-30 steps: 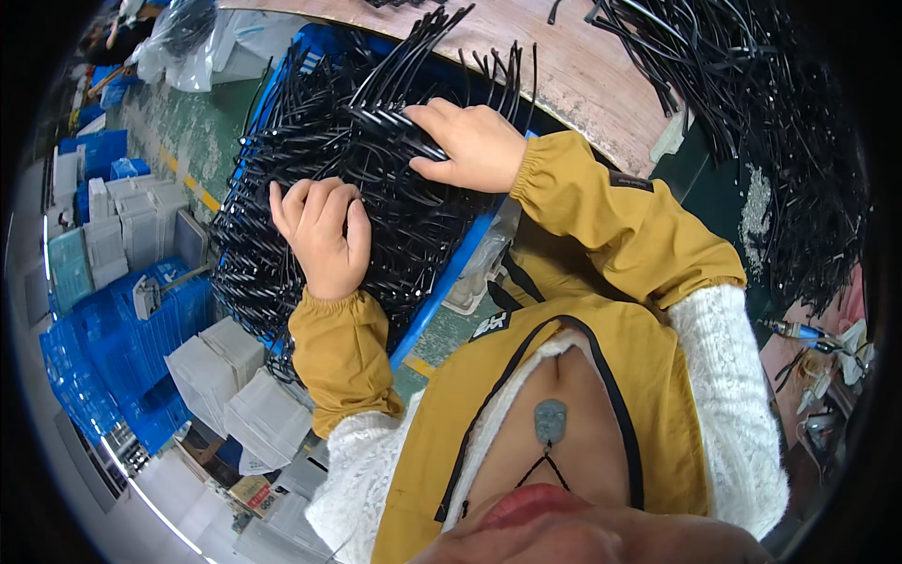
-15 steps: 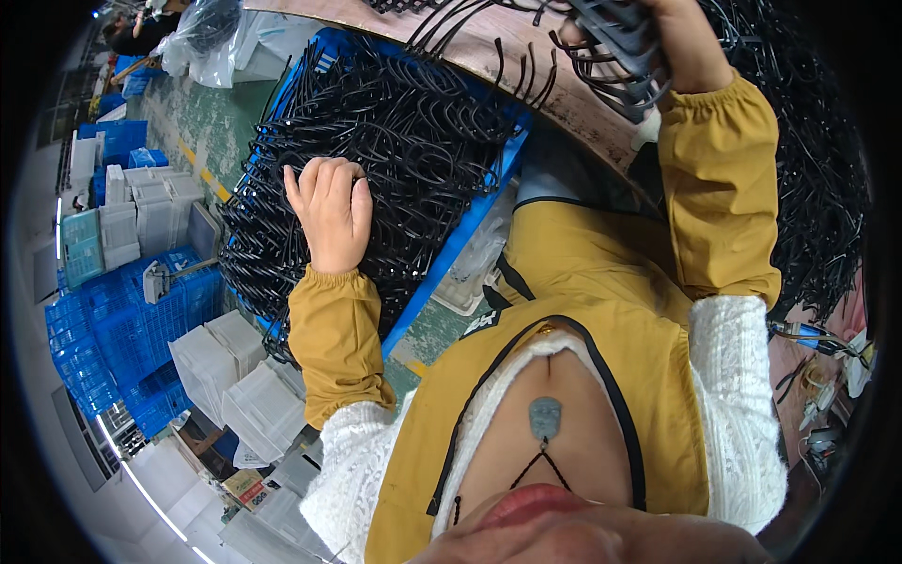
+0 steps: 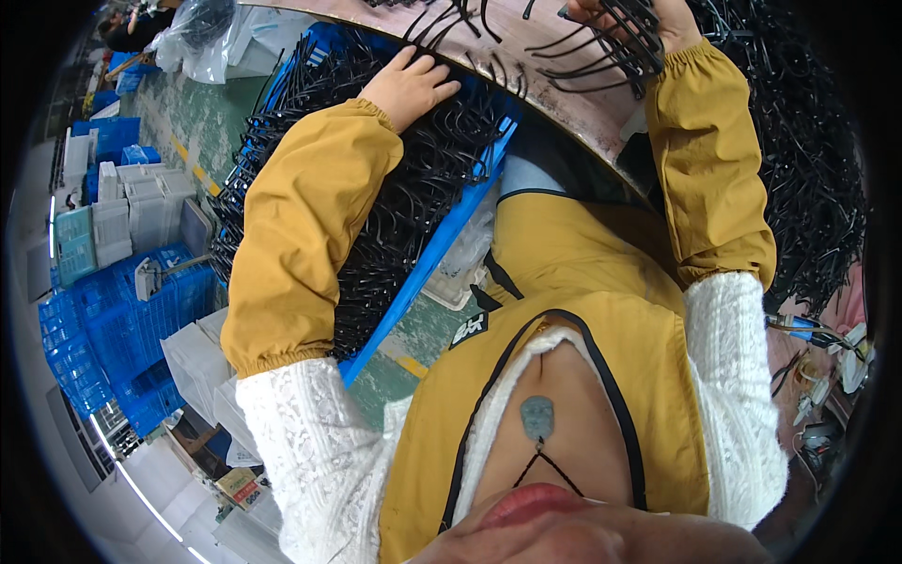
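My left hand [image 3: 411,89] lies at the far end of a blue crate [image 3: 423,254], beside the table edge. Its fingers are apart, and nothing shows in its grip. Thin black plastic strips with curved ends [image 3: 404,202] fill the crate in a tangled heap. Over the table, my right hand [image 3: 675,23] is closed around a bunch of similar black curved strips [image 3: 631,42], whose ends fan out to the left. The view's upper edge cuts off part of that hand. More loose strips [image 3: 456,23] lie on the table between my hands.
The wooden table [image 3: 564,94] has a worn edge running diagonally. A large pile of black strips [image 3: 813,179] stands at the right. Blue crates [image 3: 132,310] and pale plastic bins [image 3: 155,207] are stacked at the left. A clear plastic bag [image 3: 202,42] sits at the far left.
My left hand has moved from the middle of the crate's heap up to the table edge. My right hand has shifted slightly up with its bunch, which has turned.
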